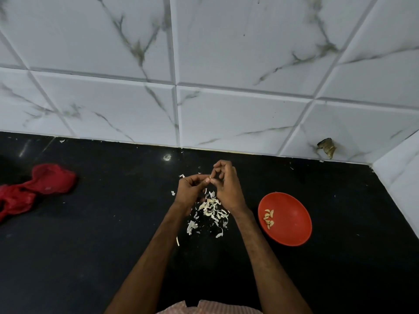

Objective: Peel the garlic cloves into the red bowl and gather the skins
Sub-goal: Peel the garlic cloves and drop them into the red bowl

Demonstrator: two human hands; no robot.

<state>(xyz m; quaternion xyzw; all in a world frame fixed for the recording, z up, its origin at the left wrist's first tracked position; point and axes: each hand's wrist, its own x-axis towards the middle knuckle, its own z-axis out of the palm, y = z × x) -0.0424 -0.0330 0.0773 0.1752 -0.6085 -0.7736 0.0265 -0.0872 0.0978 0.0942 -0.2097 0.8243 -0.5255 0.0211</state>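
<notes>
A: Head view: where is the garlic clove (210,177)?
B: Pinched by curled fingers of left hand (189,189) and right hand (227,186), above the skins (213,210) on the bench (113,223); its axis is too small to tell
A: And the red bowl (294,200)?
B: Off to the right; I judge the right hand nearer for dropping

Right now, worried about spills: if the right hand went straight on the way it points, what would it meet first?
Likely the tiled wall, past bare black counter; the red bowl sits aside of the right hand's line. Depth is unclear.
</notes>
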